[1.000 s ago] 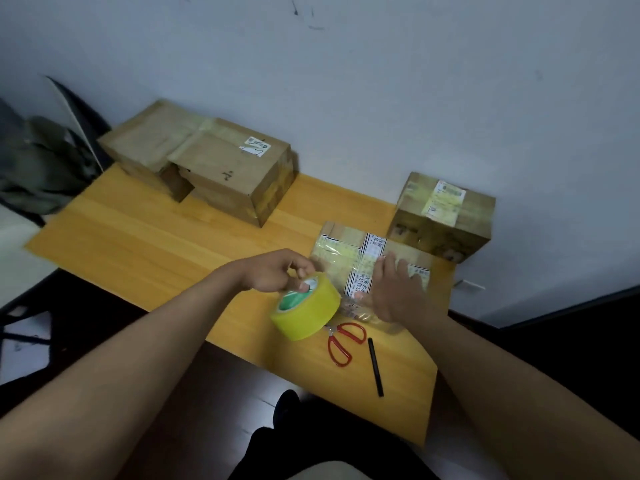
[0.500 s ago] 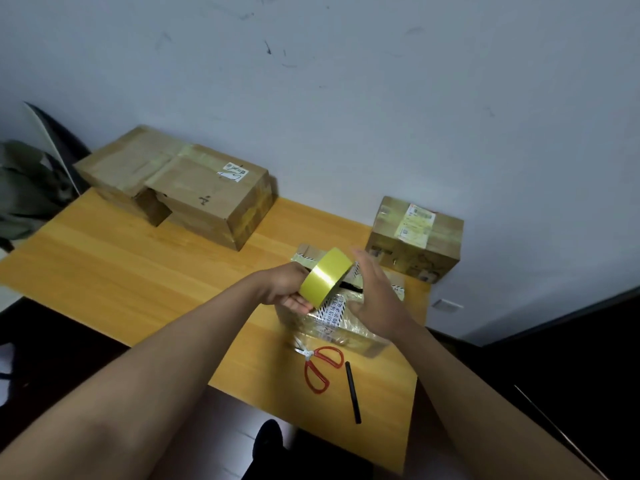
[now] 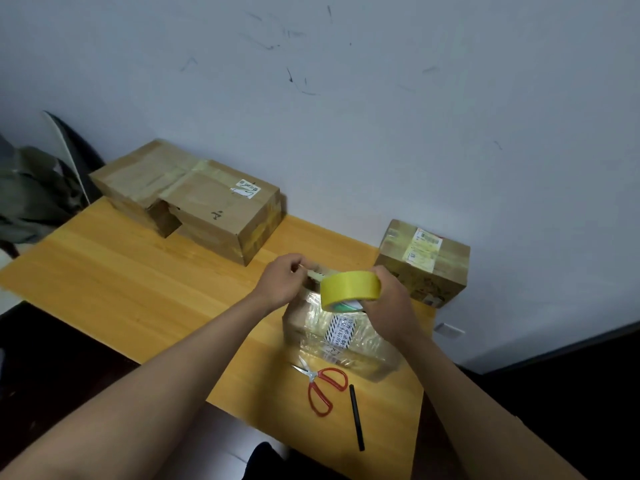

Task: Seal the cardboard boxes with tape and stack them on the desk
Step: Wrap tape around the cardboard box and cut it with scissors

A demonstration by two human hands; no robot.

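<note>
Four cardboard boxes sit on the wooden tabletop [image 3: 138, 289], which stands against a scuffed pale wall [image 3: 381, 116]. The two large boxes [image 3: 194, 199] lie pushed together at the far left, one partly overlapping the other, the nearer one bearing a small white sticker. A smaller labelled box [image 3: 424, 263] stands at the far right corner near the wall. The box being worked on [image 3: 337, 336] rests near the tabletop's front right, wrapped in shiny clear tape with a black-and-white printed strip across its top. Above it, the right hand [image 3: 391, 306] grips the yellow tape roll [image 3: 349, 289], fingers curled round its far rim and thumb below. The left hand [image 3: 282, 282] is held just beside the roll, its thumb and fingertips pinched together, apparently on the loose tape end, though the strip itself is hard to make out. Just in front of the box lie red-handled scissors [image 3: 323, 386], blades touching its near edge, and beside them a black pen [image 3: 356, 417] pointing toward the tabletop's front edge.
</note>
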